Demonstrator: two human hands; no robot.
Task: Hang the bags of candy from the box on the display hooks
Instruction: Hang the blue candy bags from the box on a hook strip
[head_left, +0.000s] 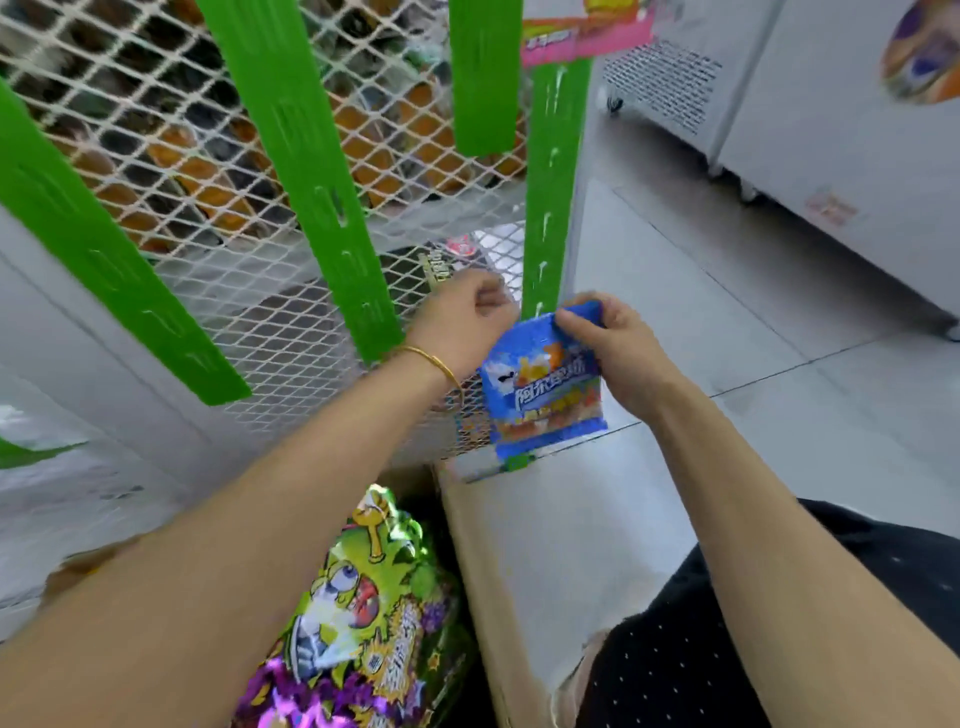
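white wire mesh panel (260, 312) backs the scene. right hand (608, 348) pinches the top edge of a small blue plastic candy bag (545, 395) against it, above the brown cardboard box (519, 545). left hand (462, 317) curls beside it; i cannot tell what it holds. the bag looks light and crinkly, best held by its header.

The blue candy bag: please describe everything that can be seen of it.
The blue candy bag is a small glossy plastic packet, blue with white letters and orange and yellow pictures. It hangs roughly upright, slightly tilted, before the white mesh beside the green strip. The right hand pinches its crumpled top edge. The curled left hand is at its top left corner; whether it touches is unclear.
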